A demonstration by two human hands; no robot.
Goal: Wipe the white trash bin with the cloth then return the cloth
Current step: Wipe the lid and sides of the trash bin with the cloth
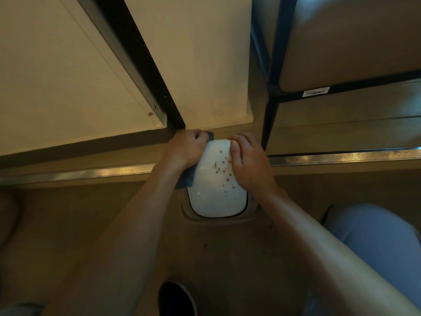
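Nearest the camera, a dark shoe (176,298) rests on the floor (227,258), below two bare forearms reaching forward. Fingers of the left hand (185,148) are curled tight on the blue cloth (185,181), pressing it to the left side of the white trash bin (214,192). Fingers of the right hand (248,163) lie closed over the bin's right side, steadying it. The bin stands on the floor close to the metal threshold strip (341,157). Brown spots (222,169) sit beside the right thumb; a pass confined to the left side would likely miss them. Hard pressure could tip the bin, and a bunched cloth may smear the marks.
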